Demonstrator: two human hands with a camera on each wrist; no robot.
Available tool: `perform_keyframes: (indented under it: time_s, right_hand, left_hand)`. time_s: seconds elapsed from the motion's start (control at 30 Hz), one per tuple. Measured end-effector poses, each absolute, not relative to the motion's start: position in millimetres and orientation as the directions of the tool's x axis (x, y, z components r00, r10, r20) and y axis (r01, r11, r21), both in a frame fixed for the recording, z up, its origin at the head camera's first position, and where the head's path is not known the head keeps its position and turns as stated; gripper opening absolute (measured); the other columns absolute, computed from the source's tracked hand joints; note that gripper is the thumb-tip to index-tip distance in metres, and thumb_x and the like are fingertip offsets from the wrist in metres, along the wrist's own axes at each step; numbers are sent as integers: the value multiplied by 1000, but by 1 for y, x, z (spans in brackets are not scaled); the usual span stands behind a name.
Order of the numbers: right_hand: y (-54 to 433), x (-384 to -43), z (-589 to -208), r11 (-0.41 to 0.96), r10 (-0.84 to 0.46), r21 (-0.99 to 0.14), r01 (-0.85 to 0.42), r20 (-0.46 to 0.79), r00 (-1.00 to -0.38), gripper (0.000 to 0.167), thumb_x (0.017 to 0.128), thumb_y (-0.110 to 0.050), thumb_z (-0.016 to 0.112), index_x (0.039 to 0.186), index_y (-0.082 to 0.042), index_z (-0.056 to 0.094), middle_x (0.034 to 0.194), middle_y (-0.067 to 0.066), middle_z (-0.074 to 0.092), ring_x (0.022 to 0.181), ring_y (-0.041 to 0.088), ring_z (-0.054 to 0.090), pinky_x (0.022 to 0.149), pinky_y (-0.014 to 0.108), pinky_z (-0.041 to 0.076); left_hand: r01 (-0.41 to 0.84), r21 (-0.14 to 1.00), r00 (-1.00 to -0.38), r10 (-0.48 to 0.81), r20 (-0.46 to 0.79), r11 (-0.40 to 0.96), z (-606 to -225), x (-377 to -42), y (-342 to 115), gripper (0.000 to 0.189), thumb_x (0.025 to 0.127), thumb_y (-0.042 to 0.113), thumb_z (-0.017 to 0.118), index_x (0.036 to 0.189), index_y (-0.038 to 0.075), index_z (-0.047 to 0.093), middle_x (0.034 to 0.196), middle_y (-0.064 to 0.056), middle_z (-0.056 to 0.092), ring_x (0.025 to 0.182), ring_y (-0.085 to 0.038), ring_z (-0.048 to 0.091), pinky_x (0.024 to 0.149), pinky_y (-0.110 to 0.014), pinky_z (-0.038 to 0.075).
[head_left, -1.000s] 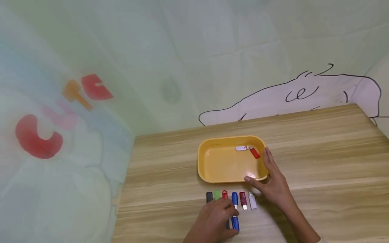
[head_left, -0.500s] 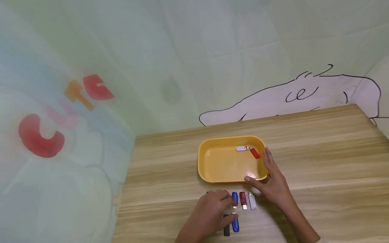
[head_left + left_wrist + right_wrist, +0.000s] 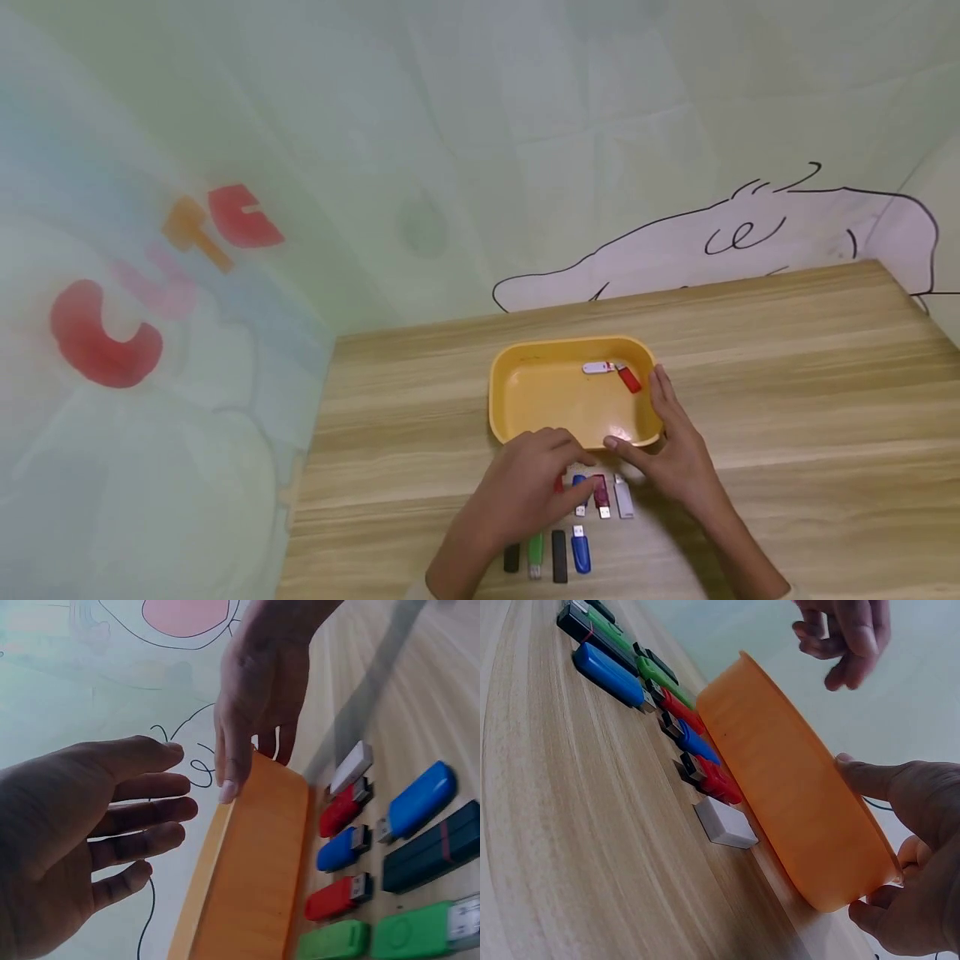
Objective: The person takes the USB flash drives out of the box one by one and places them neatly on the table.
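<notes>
My left hand (image 3: 525, 483) hovers over the upper row of USB flash drives, in front of the yellow tray. Its fingers are loosely bent and hold nothing, as the left wrist view shows. My right hand (image 3: 682, 454) holds the near right corner of the tray (image 3: 551, 412), thumb on the front rim and fingers along the right side. Inside the tray lie a white flash drive (image 3: 597, 367) and a red one (image 3: 628, 379). Before it stand out a dark red flash drive (image 3: 602, 502), a white one (image 3: 623, 498) and a blue one (image 3: 697, 742).
A second row lies closer to me: a blue flash drive (image 3: 581, 552), a black one (image 3: 559, 557), a green one (image 3: 536, 552) and another dark one (image 3: 512, 558). The wooden table (image 3: 810, 392) reaches back to a printed cloth wall (image 3: 420, 167).
My left hand has moved up and to the right, off the closer row, and its drives now show. The right hand and the tray have kept their places.
</notes>
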State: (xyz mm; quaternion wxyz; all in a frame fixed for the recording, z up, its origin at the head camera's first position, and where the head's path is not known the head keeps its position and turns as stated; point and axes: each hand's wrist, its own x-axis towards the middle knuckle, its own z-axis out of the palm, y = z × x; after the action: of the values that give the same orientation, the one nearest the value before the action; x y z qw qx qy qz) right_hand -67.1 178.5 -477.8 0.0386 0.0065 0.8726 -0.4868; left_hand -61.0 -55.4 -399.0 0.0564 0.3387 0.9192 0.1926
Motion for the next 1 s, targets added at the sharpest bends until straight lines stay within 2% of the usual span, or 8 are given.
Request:
perform_keyframes:
  time_s: [0.13, 0.33, 0.47, 0.63, 1.0]
  right_hand:
    - [179, -67, -479, 523, -27, -852, 43, -67, -997, 121, 84, -38, 92, 169, -5, 13, 180, 12, 5, 163, 46, 13, 125, 67, 24]
    - [179, -65, -480, 508, -29, -861, 35, -58, -998, 120, 84, -35, 92, 169, -4, 14, 180, 13, 6, 162, 47, 14, 125, 67, 24]
    - [178, -65, -480, 509, -28, -860, 30, -52, -998, 119, 84, -34, 92, 169, -4, 15, 179, 14, 7, 162, 48, 15, 124, 68, 24]
    - [178, -66, -479, 511, -26, -859, 35, -56, -998, 119, 84, -34, 92, 169, -6, 14, 180, 13, 6, 162, 47, 14, 125, 68, 23]
    - [179, -65, -478, 517, -29, -854, 58, -85, -996, 121, 84, -41, 91, 170, -8, 12, 180, 9, 4, 163, 45, 13, 125, 67, 24]
  left_hand:
    - [589, 382, -782, 622, 46, 712, -397, -70, -53, 23, 98, 41, 76, 109, 22, 81, 105, 11, 76, 87, 0, 62, 81, -16, 53]
    - [557, 394, -809, 584, 60, 731, -394, -82, -48, 22, 95, 38, 81, 108, 21, 81, 103, 9, 76, 79, 2, 61, 72, -10, 49]
    - [525, 416, -824, 566, 29, 742, -390, -89, -44, 25, 97, 40, 78, 111, 19, 81, 105, 7, 77, 79, 1, 63, 70, -9, 48]
    - [533, 392, -825, 563, 44, 750, -388, -99, -39, 26, 98, 42, 76, 112, 20, 80, 104, 8, 76, 79, 0, 63, 68, -10, 47]
    - [537, 333, -830, 556, 42, 775, -386, -117, -26, 27, 99, 42, 75, 117, 21, 79, 106, 8, 76, 90, -7, 69, 79, -17, 54]
